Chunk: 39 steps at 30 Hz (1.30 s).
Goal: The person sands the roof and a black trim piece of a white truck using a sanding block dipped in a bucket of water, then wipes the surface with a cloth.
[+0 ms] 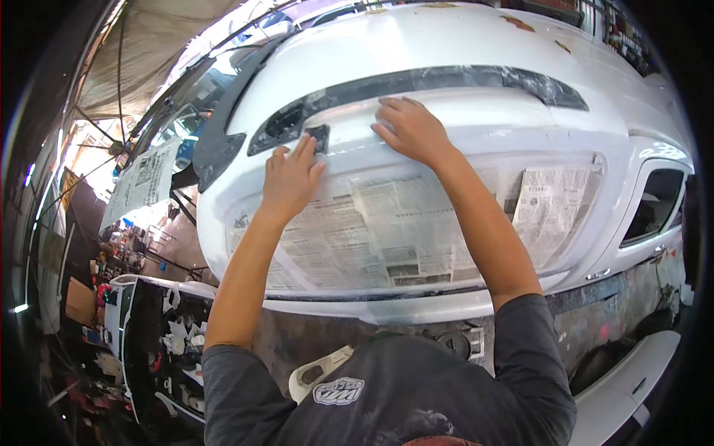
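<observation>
My left hand [291, 178] rests with extended fingers on or beside a small dark square patch [322, 143] at the lower end of a long black strip [416, 76] on a white vehicle roof [372, 37]. My right hand [409, 130] lies on the white surface just under that strip, fingers slightly bent and apart, thumb out. Neither hand visibly grips anything; whether anything thin is under the left fingertips I cannot tell. Below both hands, the side window is masked with newspaper and translucent sheeting [394, 215].
A car door window [647, 204] is at right. A loose white panel [617, 379] lies at lower right. At left are newspaper-covered glass [134, 186], tarps, poles, clutter and a dark open panel with scraps [182, 334]. A white object [320, 372] sits near my body.
</observation>
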### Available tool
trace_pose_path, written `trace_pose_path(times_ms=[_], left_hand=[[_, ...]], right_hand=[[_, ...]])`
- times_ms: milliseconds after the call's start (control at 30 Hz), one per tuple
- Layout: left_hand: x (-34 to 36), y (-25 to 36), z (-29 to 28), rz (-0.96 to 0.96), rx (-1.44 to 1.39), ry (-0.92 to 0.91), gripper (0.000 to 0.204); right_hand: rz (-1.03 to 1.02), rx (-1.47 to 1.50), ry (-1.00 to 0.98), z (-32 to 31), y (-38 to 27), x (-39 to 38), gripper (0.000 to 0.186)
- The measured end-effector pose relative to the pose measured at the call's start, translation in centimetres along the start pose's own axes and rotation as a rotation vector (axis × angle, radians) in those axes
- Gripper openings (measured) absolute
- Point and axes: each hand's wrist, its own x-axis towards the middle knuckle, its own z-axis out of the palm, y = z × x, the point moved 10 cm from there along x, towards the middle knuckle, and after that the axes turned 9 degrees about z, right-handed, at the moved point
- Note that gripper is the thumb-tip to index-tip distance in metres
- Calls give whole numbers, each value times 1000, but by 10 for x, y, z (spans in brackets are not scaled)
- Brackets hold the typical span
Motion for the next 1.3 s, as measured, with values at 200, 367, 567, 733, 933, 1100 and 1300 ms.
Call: trace_pose_path(times_ms=[200,367,567,733,933,1100,1300], left_hand=[[-2,-2,4,-50,78,198,56],[2,-11,3,-142,45,149,63],[24,-25,17,-332,-47,59,85],[52,-23,17,-451,-42,126,96],[49,-22,20,-421,39,129,96],[20,-19,12,-245,19,193,77],[23,-19,5,-149,22,227,51]], right_hand=[[56,67,23,0,7,2,23],[126,49,-81,9,11,5,29],[61,-21,-17,18,3,0,31],[62,-87,23,16,2,-1,35],[30,-82,41,16,6,-3,37],[78,-100,9,19,5,-2,39],[48,29,72,-1,-13,-1,30]])
